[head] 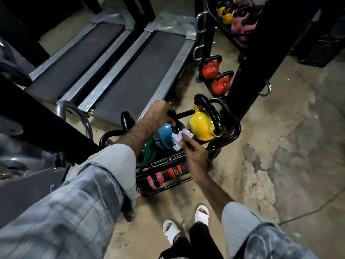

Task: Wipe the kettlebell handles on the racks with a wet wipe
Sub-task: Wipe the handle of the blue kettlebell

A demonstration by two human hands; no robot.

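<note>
Gripping the blue kettlebell's black handle point(172, 118) on the low black rack point(234, 131) with my left hand point(161, 113), my right hand point(194, 152) pinches a crumpled white wet wipe point(180, 138), seemingly touching it; a loose pinch could drop it.

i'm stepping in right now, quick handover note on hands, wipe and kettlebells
Left hand grips the black handle of the blue kettlebell on the near black rack.
Right hand pinches the crumpled white wet wipe against that handle.
Done: cannot tell which handles are wiped.
Left: the blue one under way; yellow kettlebell, green kettlebell, lower shelf and far racks unconfirmed.
</note>
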